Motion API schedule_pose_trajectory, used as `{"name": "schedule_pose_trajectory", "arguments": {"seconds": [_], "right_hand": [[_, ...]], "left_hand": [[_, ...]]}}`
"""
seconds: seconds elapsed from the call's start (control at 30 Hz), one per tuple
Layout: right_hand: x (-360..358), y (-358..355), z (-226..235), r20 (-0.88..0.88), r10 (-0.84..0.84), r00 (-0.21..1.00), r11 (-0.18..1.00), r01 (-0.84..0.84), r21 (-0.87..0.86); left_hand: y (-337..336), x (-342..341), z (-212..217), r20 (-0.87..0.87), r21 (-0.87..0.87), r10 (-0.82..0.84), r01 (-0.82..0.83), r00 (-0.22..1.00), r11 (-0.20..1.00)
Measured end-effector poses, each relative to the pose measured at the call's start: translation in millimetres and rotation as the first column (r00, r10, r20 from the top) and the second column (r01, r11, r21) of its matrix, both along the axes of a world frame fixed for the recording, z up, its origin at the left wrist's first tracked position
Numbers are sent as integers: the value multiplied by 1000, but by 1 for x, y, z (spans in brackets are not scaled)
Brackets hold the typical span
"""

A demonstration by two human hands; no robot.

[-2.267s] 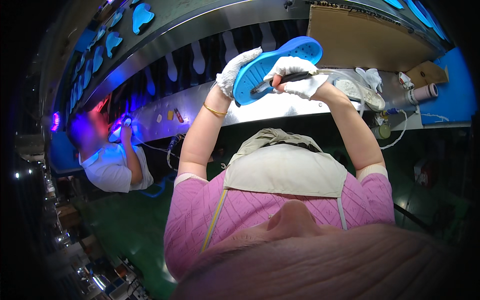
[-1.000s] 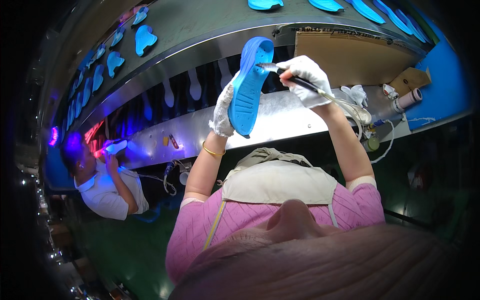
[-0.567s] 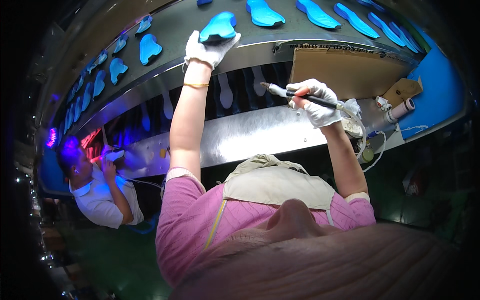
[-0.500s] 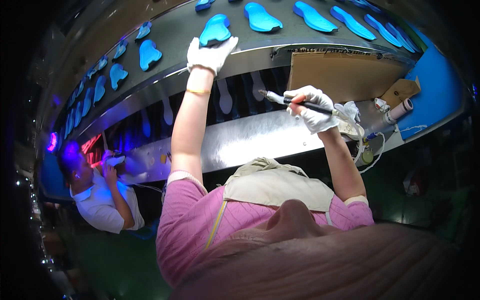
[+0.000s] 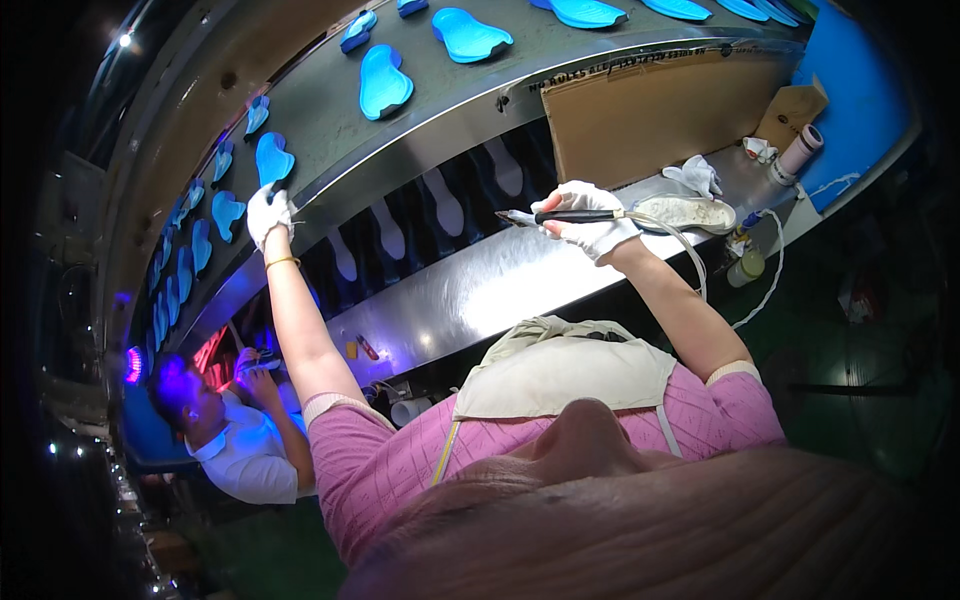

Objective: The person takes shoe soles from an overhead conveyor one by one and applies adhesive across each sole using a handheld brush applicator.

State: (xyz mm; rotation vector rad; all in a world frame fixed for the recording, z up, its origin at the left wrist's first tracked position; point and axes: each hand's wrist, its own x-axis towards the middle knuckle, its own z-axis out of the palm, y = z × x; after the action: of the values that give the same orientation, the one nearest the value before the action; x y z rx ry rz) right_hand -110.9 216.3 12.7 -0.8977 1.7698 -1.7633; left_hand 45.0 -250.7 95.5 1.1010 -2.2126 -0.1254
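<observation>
My left hand (image 5: 268,215), in a white glove, reaches far out to the left over the edge of the conveyor belt (image 5: 325,140). Its fingers are closed at the near end of a blue shoe sole (image 5: 273,158); the fingertips are partly hidden. Another blue sole lies to the right of it on the belt. Over the metal ledge, my gloved right hand (image 5: 595,222) grips a black-handled pen-like tool (image 5: 575,215) with a dark pointed tip, aimed left. A pale hose (image 5: 690,250) runs from the tool's back end.
Several pale soles (image 5: 440,200) show under the belt. A cardboard sheet (image 5: 650,115) leans behind the metal ledge (image 5: 480,300). At right are a white shoe (image 5: 685,213), a crumpled cloth (image 5: 695,175) and a pink cylinder (image 5: 800,150). A co-worker (image 5: 240,440) works at left.
My left hand has left one blue sole and moved left to another. My right hand still grips the tool, slightly lower and further left. The whole view has shifted.
</observation>
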Motion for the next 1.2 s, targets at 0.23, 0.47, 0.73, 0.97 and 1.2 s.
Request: {"name": "schedule_pose_trajectory", "arguments": {"seconds": [0.23, 0.47, 0.73, 0.97, 1.2], "right_hand": [[-4, 3, -8, 36, 1, 999, 1000, -1, 3], [-7, -6, -9, 129, 16, 992, 1000, -14, -18], [0, -14, -13, 268, 105, 958, 987, -69, -144], [1, -26, -5, 37, 84, 996, 991, -80, -108], [15, -55, 1, -157, -18, 987, 973, -19, -230]], "left_hand": [[57, 40, 2, -189, -355, -380, 297, 906, 887], [136, 94, 51, -927, -283, -356, 842, -117, 459], [240, 23, -71, -888, 13, 378, 836, 262, -549], [314, -1, -97, -737, 109, 551, 874, 391, -474], [327, -21, -111, -765, 134, 599, 968, 236, -210]]}}
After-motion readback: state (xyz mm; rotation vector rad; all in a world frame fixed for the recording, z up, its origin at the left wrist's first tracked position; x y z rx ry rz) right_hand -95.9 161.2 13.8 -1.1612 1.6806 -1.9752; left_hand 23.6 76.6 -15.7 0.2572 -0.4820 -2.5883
